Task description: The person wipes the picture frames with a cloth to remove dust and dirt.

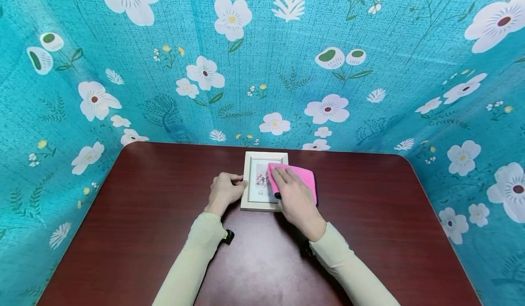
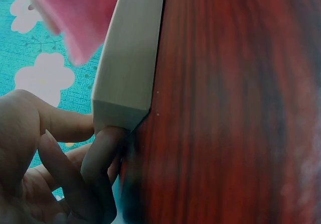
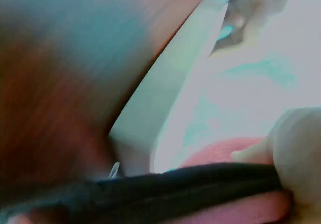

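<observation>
A cream picture frame (image 1: 243, 198) lies on the table, its picture partly covered by a pink cloth (image 1: 305, 177) with a dark edge. My left hand (image 1: 224, 191) holds the frame by its left side; in the left wrist view, the thumb and a bent finger meet the corner of the frame (image 2: 125, 58). My right hand (image 1: 298, 202) holds the cloth against the right part of the frame, fingers laid over it. A dark bit of the cloth's edge shows by the thumb. In the blurred right wrist view, the cloth's dark edge (image 3: 200, 184) runs below the frame (image 3: 160, 91).
The dark red wooden table (image 1: 143, 215) has rounded far corners. A turquoise flowered curtain (image 1: 254, 69) hangs behind the table and along both sides. Black straps sit at both sleeve cuffs.
</observation>
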The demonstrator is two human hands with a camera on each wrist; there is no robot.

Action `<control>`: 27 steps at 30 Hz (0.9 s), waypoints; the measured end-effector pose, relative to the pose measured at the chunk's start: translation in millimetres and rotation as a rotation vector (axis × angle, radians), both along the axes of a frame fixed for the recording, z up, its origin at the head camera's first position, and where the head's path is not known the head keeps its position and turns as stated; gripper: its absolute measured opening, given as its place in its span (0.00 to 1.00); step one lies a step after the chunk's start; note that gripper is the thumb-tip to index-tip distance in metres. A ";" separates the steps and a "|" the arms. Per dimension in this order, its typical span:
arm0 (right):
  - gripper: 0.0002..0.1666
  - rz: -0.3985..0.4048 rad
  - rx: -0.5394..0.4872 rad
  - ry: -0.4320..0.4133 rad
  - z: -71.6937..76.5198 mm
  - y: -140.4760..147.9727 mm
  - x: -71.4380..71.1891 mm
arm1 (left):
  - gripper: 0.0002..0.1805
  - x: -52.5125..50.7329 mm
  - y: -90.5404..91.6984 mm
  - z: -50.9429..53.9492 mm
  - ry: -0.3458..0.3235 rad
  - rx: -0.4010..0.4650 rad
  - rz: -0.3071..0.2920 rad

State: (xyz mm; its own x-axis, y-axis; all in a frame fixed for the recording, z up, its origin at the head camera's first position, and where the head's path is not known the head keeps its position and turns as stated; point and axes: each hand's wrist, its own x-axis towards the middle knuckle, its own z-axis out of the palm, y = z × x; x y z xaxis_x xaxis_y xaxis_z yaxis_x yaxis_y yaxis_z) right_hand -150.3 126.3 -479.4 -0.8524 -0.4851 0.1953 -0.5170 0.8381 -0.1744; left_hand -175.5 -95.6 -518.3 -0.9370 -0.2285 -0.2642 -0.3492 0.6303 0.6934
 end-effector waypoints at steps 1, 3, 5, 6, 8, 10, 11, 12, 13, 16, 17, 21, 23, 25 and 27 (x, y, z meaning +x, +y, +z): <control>0.48 0.024 -0.023 -0.011 0.6 -3.4 2.6 | 0.15 -0.2 -0.3 -0.3 0.003 -0.002 -0.003; 0.49 0.069 -0.050 -0.035 -0.1 -11.6 8.2 | 0.15 -0.4 -0.8 -0.3 0.008 -0.005 -0.003; 0.49 0.105 -0.042 -0.057 -1.8 -20.2 13.9 | 0.15 -0.5 -1.0 -0.8 0.013 -0.005 -0.009; 0.48 0.124 -0.033 -0.059 -3.3 -24.2 16.6 | 0.15 -0.5 -1.2 -1.1 0.014 -0.004 -0.012; 0.47 0.162 -0.012 -0.058 -6.7 -31.4 21.3 | 0.15 -0.5 -1.5 -1.7 0.013 -0.003 -0.013; 0.47 0.195 0.025 -0.046 -10.9 -37.2 25.3 | 0.15 -0.5 -1.9 -2.4 0.012 -0.003 -0.014; 0.46 0.205 0.050 -0.039 -13.4 -39.6 27.2 | 0.15 -0.6 -2.2 -2.9 0.011 -0.005 -0.014; 0.46 0.210 0.076 -0.031 -15.4 -41.7 29.1 | 0.15 -0.6 -2.5 -3.0 0.011 -0.005 -0.013; 0.45 0.208 0.106 -0.028 -17.0 -43.5 31.1 | 0.15 -0.6 -2.8 -3.2 0.012 -0.006 -0.012; 0.42 0.183 0.196 -0.018 -20.4 -47.8 35.8 | 0.16 -0.7 -3.7 -3.5 0.018 -0.006 -0.008; 0.41 0.172 0.215 -0.017 -20.4 -48.8 36.9 | 0.16 -0.7 -3.9 -3.8 0.019 -0.006 -0.007; 0.39 0.137 0.243 -0.028 -18.5 -50.6 38.7 | 0.16 -0.2 -3.7 -3.1 0.014 0.001 -0.003; 0.38 0.128 0.246 -0.043 -17.1 -49.9 38.7 | 0.16 -0.1 -3.1 -2.5 0.007 0.002 -0.004; 0.37 0.126 0.252 -0.057 -16.3 -48.1 38.4 | 0.16 -0.1 -2.4 -1.9 0.002 0.002 -0.005; 0.35 0.127 0.259 -0.057 -15.5 -45.6 37.9 | 0.16 -0.2 -1.8 -1.2 0.006 -0.007 -0.006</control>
State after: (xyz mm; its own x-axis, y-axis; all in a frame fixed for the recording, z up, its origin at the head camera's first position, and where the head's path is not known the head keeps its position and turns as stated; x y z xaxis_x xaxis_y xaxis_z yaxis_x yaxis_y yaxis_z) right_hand -112.4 80.7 -494.9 -0.7877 -0.6161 0.0044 -0.6161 0.7877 0.0050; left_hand -175.7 -97.4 -519.4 -0.9402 -0.2242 -0.2566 -0.3406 0.6371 0.6914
